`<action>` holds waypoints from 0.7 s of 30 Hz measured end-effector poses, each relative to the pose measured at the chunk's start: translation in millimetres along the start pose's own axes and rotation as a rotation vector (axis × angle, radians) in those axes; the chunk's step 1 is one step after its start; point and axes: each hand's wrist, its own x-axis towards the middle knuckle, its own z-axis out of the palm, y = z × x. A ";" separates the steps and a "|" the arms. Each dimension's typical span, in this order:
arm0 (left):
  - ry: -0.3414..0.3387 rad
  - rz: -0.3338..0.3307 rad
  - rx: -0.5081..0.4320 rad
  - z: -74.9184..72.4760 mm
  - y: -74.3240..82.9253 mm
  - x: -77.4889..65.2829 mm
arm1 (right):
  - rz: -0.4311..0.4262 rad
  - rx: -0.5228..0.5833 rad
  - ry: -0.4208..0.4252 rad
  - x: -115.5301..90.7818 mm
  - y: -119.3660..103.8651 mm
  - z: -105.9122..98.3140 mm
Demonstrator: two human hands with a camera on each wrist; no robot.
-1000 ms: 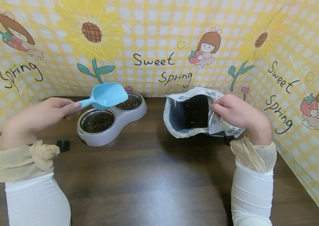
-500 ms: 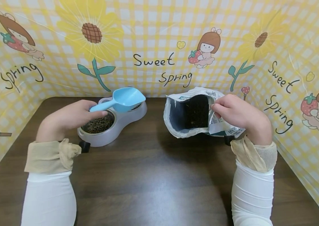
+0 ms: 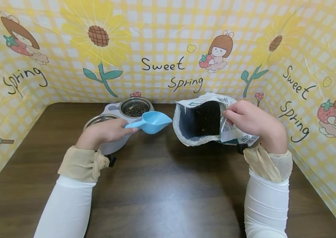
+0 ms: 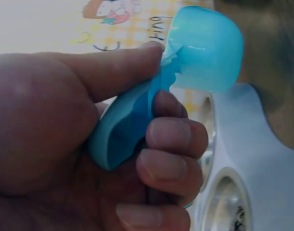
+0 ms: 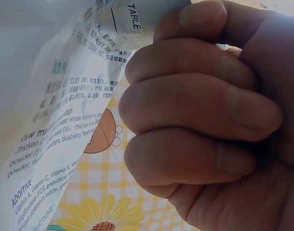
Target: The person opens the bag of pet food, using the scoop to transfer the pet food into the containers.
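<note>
My left hand [image 3: 106,132] grips the handle of a light blue scoop [image 3: 155,122]; its bowl looks bare inside and its tip points at the mouth of a white pet food bag [image 3: 183,138]. In the left wrist view the fingers curl round the scoop's handle [image 4: 127,120]. The bag lies with its mouth facing left and dark brown kibble [image 3: 208,119] inside. My right hand [image 3: 246,117] pinches the bag's rim; in the right wrist view, its fingers are curled beside the printed panel [image 5: 55,144].
A pale double pet bowl [image 3: 112,145] stands behind the left hand. Its far steel dish [image 3: 136,103] contains kibble; the near one is mostly hidden by the hand. Yellow checked cloth [image 3: 162,33] walls the dark wooden table [image 3: 156,191] at the back and sides.
My left hand has carried the scoop rightward and down, from over the bowls to just left of the bag's mouth. The right hand and the bag have stayed in place.
</note>
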 end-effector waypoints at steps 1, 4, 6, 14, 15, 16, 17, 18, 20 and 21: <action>-0.006 0.000 0.002 1.7 0.2 1.8 | -0.001 0.000 0.000 0.1 -0.1 0.0; -0.037 -0.007 -0.010 5.6 0.6 6.3 | -0.006 0.002 0.000 0.6 -0.8 -0.2; -0.049 -0.014 -0.019 7.9 1.2 9.0 | -0.010 0.006 -0.001 0.6 -1.2 -0.6; -0.044 -0.034 0.015 15.7 3.3 17.1 | -0.008 0.014 -0.009 -0.4 -1.7 -1.1; -0.042 -0.038 0.017 16.2 3.3 17.6 | -0.005 0.013 -0.010 -0.3 -1.6 -1.0; -0.041 -0.042 0.021 16.5 3.3 18.1 | -0.003 0.011 -0.010 -0.3 -1.4 -0.9; -0.039 -0.047 0.028 16.7 3.4 18.5 | -0.002 0.009 -0.009 -0.2 -1.3 -0.8; -0.038 -0.050 0.033 17.0 3.6 18.8 | -0.003 0.009 -0.008 -0.3 -1.0 -0.8; -0.036 -0.055 0.045 17.3 3.9 19.4 | -0.008 0.009 -0.007 -0.4 -0.9 -0.7; -0.038 -0.060 0.051 17.6 4.2 19.6 | -0.009 0.008 -0.006 -0.6 -1.1 -0.8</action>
